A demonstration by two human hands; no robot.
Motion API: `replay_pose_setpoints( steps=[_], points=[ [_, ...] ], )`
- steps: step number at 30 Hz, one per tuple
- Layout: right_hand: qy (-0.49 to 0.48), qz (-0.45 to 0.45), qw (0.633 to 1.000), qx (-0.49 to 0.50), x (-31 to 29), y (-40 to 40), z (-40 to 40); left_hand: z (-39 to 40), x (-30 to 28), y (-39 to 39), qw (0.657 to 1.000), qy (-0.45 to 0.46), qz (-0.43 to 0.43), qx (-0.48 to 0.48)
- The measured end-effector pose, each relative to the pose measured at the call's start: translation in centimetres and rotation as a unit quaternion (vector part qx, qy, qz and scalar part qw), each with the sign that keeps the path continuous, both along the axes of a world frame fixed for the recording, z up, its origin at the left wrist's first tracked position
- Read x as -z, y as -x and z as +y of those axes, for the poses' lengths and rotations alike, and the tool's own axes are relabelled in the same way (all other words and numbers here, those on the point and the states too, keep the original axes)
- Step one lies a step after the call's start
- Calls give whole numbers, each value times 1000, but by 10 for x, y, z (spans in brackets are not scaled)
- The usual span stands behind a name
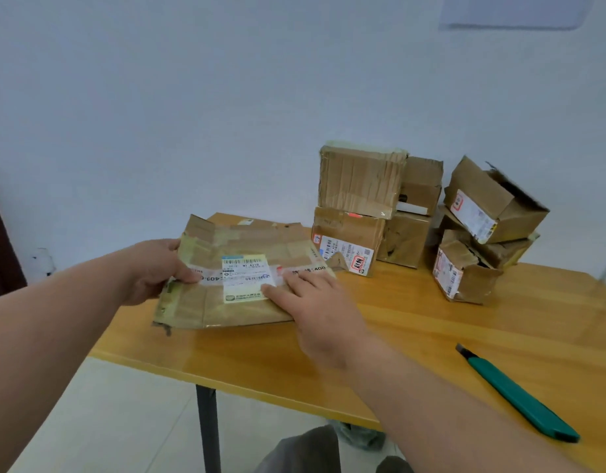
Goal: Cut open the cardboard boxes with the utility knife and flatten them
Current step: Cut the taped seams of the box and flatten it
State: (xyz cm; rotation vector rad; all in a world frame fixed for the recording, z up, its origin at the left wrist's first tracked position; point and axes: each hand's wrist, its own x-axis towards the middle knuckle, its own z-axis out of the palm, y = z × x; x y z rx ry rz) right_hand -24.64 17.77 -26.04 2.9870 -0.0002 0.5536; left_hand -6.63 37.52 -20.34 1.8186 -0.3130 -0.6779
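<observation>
A flattened cardboard box (240,254) with a white and yellow shipping label lies at the left end of the wooden table (414,322). My left hand (158,268) grips its left edge, thumb on top. My right hand (312,302) presses flat on its right part with straight fingers. A green utility knife (520,394) lies on the table at the right, apart from both hands, with its blade tip out and pointing to the far left.
Several taped and torn cardboard boxes (359,179) stand stacked at the table's far right, against the white wall. The table's left edge and a dark leg (207,431) are near my left arm, over a tiled floor.
</observation>
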Motion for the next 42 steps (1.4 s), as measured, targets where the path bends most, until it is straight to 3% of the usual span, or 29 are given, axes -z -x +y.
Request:
replay_pose_setpoints(
  steps=[5, 10, 19, 21, 24, 26, 30, 33, 36, 42],
  points=[
    [17, -6, 1000, 19, 1, -50, 1, -15, 7, -40, 975, -82, -190, -77],
    [13, -9, 999, 47, 5, -101, -5, -44, 14, -90, 889, -253, -379, -35],
    [-16, -36, 993, 115, 12, -202, -36, -105, -2, -188, 801, -382, -460, 38],
    [-28, 2, 990, 141, 21, -223, -48, -118, 15, -200, 777, -442, -440, 84],
    [-63, 152, 973, 160, 45, -244, -65, -136, 61, -206, 738, -502, -413, 183],
    [-99, 208, 961, 153, 60, -253, -74, -145, 93, -206, 743, -501, -396, 199],
    [-144, 191, 962, 130, 69, -262, -90, -156, 125, -215, 791, -464, -370, 148],
    [-153, 179, 964, 123, 71, -261, -94, -160, 127, -218, 788, -468, -374, 140],
    [-135, 134, 977, 101, 72, -253, -89, -163, 122, -211, 782, -474, -386, 125],
    [-137, 3, 988, 69, 44, -222, -95, -173, 90, -182, 796, -388, -458, 80]
  ],
)
